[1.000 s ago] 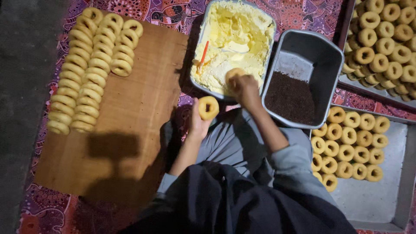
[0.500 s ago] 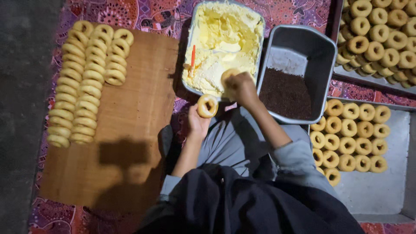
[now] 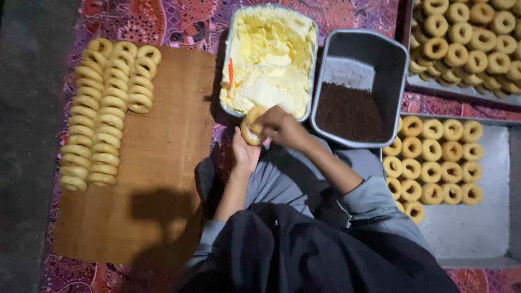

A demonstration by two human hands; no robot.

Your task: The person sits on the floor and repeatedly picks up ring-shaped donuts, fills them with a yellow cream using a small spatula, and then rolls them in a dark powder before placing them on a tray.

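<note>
Our left hand (image 3: pixel 245 153) grips a ring donut (image 3: pixel 252 126) just below the cream tray (image 3: pixel 312 65). Our right hand (image 3: pixel 282 126) is closed on top of that donut.

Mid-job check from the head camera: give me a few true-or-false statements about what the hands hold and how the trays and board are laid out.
1. The left hand holds a ring-shaped doughnut. True.
2. The right hand rests in the dark sprinkles tray. False: it is at the doughnut, just below the yellow cream tray.
3. The wooden board carries rows of doughnuts along its left side. True.
4. The sprinkles tray is full to the brim. False: sprinkles cover only its near part, and bare metal shows at the far end.
5. A metal tray to the person's right holds doughnuts in rows. True.
</note>
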